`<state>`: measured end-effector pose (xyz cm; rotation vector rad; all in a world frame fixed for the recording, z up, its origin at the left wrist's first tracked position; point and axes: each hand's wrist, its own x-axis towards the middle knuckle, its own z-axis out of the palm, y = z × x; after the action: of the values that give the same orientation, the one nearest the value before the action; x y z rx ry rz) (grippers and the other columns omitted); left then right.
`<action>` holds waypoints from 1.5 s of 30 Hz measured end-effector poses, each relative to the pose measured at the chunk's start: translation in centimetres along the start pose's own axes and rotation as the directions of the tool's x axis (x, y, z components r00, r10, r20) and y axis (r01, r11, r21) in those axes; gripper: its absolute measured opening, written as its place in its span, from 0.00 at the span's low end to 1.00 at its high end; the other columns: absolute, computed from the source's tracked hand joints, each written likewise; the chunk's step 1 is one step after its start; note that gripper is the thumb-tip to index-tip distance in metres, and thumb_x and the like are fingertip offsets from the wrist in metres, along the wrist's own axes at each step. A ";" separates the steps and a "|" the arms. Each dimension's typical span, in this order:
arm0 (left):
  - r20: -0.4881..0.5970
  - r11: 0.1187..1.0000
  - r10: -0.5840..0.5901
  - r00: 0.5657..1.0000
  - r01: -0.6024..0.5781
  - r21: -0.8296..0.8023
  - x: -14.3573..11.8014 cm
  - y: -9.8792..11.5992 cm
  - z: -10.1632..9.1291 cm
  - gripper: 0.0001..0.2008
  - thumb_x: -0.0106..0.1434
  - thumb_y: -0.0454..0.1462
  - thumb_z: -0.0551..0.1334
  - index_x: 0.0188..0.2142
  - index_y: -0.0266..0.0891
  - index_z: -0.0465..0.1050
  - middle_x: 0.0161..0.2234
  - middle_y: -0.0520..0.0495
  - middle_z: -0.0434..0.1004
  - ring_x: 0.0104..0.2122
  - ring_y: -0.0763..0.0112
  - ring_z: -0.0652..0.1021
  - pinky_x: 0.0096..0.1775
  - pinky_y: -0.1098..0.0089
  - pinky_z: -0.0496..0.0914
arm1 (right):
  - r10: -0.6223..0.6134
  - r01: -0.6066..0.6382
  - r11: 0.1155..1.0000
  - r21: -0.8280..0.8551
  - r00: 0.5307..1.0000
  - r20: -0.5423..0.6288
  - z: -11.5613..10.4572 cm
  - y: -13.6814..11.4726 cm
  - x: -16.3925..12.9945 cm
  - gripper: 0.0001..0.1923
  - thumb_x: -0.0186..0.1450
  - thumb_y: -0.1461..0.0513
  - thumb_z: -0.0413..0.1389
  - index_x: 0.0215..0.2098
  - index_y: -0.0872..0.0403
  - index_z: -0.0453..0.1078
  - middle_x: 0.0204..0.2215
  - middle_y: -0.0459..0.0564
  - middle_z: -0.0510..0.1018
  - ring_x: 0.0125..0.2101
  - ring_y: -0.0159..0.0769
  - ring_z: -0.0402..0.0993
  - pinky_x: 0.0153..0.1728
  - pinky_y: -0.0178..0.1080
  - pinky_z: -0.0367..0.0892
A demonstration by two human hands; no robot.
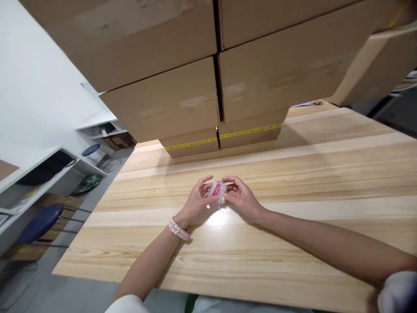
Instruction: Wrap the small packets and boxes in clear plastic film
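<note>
Between my two hands, just above the wooden table (pixel 156 187), is a small pink-red item in clear bubble wrap (pixel 217 189). The wrap hides its exact kind. My left hand (pixel 198 198) grips its left side with curled fingers; a pale pink band sits on that wrist. From the right, my right hand (pixel 241 198) pinches the edge of the wrap between thumb and fingers. Parts of the fingers on both hands are hidden behind the item.
Large cardboard boxes (pixel 169 104) are stacked at the table's far side, the lowest ones crossed by yellow tape. Another cardboard box (pixel 374 69) stands at the back right. To the left are blue stools (pixel 42 222) and white shelves (pixel 70 169) holding various things.
</note>
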<state>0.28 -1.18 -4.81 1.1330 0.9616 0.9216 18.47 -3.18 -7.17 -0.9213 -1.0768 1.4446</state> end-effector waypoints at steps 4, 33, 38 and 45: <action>-0.019 0.995 -0.009 1.000 0.007 -0.101 -0.6 0.0 -0.8 0.42 0.49 0.32 0.79 0.61 0.43 0.66 0.47 0.45 0.80 0.42 0.66 0.80 0.45 0.66 0.73 | 0.072 -0.053 0.977 -0.209 0.994 0.082 0.3 -0.2 -0.1 0.41 0.59 0.54 0.67 0.68 0.51 0.59 0.37 0.47 0.75 0.32 0.33 0.70 0.34 0.39 0.69; 0.042 0.951 -0.138 0.990 0.144 -0.273 -0.2 0.2 -2.1 0.27 0.50 0.38 0.78 0.49 0.38 0.78 0.40 0.46 0.82 0.35 0.69 0.79 0.39 0.71 0.74 | 0.014 -0.001 0.996 -0.087 0.988 0.153 -0.9 0.0 1.2 0.23 0.61 0.56 0.66 0.54 0.53 0.76 0.46 0.52 0.81 0.42 0.39 0.78 0.41 0.40 0.73; 0.116 0.938 -0.190 0.975 0.215 -0.271 0.1 0.5 -2.4 0.25 0.52 0.39 0.76 0.49 0.37 0.78 0.43 0.43 0.82 0.36 0.65 0.81 0.38 0.67 0.75 | -0.125 0.120 0.982 -0.148 0.992 -0.023 -3.7 -2.0 4.8 0.12 0.53 0.57 0.68 0.35 0.53 0.83 0.36 0.50 0.80 0.35 0.36 0.74 0.37 0.41 0.72; 0.125 0.935 -0.153 0.980 0.185 -0.303 0.3 -0.2 -2.5 0.29 0.50 0.35 0.78 0.52 0.37 0.77 0.45 0.43 0.83 0.35 0.67 0.82 0.39 0.69 0.76 | -0.464 0.413 0.821 -0.395 0.885 -0.041 -5.7 -4.8 6.4 0.05 0.56 0.58 0.68 0.25 0.50 0.80 0.38 0.49 0.81 0.40 0.39 0.76 0.49 0.47 0.70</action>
<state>-1.93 -0.24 -5.46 0.8046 0.7852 0.8350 24.32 4.07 -4.20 -0.9402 -1.3860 0.7915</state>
